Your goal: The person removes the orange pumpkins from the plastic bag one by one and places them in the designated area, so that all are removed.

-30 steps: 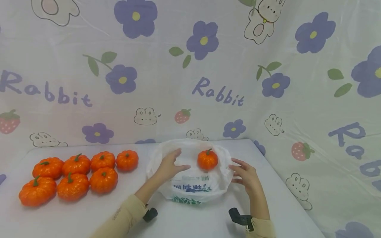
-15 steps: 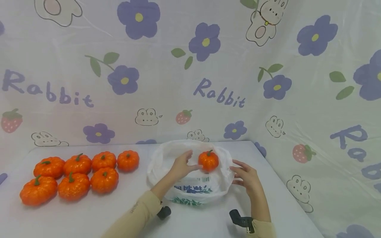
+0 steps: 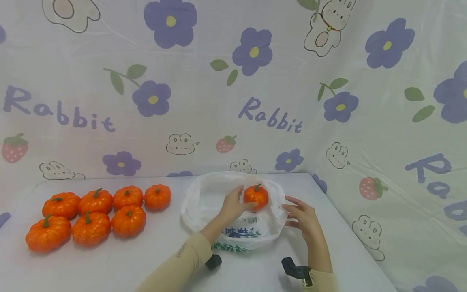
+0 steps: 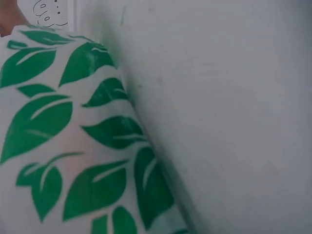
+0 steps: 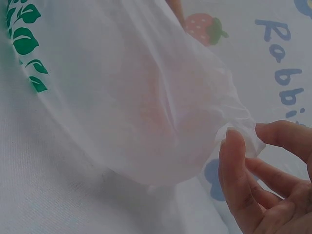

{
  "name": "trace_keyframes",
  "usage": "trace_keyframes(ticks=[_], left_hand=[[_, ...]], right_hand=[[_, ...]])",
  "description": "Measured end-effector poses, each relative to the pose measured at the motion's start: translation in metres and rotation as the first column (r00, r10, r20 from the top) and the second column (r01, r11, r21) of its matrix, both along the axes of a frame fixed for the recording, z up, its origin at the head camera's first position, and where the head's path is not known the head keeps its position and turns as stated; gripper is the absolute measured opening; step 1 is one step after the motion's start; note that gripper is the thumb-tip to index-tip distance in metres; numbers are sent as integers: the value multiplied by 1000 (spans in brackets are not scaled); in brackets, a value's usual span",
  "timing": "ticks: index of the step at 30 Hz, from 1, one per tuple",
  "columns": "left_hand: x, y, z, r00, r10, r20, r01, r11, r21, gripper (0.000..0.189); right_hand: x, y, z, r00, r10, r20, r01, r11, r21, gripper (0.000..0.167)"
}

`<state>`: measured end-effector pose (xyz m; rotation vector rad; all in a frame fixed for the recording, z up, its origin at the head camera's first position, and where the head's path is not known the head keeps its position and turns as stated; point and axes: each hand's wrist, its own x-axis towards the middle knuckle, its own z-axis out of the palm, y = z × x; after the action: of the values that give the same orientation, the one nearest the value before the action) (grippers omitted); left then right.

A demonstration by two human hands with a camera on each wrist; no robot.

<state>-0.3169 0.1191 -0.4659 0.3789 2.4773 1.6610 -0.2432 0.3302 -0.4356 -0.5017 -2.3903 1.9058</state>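
Note:
A white plastic bag [image 3: 193, 202] with green leaf print and blue lettering lies spread wide on the table, its mouth facing up. Inside, toward the right, sits a small orange pumpkin [image 3: 257, 195] with a green stem. My left hand [image 3: 231, 207] reaches into the bag from the left, thumb overlapping the pumpkin's lower front and the fingers at its left side, with a gap between them. At the bag's right rim, my right hand [image 3: 302, 215] pinches the thin plastic between thumb and finger, plain in the right wrist view. The left wrist view is filled by leaf-printed plastic [image 4: 73, 122].
To the left, several orange pumpkins [image 3: 91, 229] stand close together in two rows on the white table [image 3: 153, 259]. A printed curtain [image 3: 204, 101] hangs behind the table and along its right side.
My left hand has moved right across the inside of the bag, up to the pumpkin. The right hand keeps its place at the bag's rim.

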Motion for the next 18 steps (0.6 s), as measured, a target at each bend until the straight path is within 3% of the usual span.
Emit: trace_keyframes(ticks=[9,18], left_hand=[[-1,14,-7,999,20,-31,-21,1000,-13,80],[1,22,-10,999,42,-10,-42,999,6,80]], right_hand=[[4,-2,-1,1000,-5,0,5,1000,5,53],[9,-4,-3,1000,-10,6,10,1000,13,54]])
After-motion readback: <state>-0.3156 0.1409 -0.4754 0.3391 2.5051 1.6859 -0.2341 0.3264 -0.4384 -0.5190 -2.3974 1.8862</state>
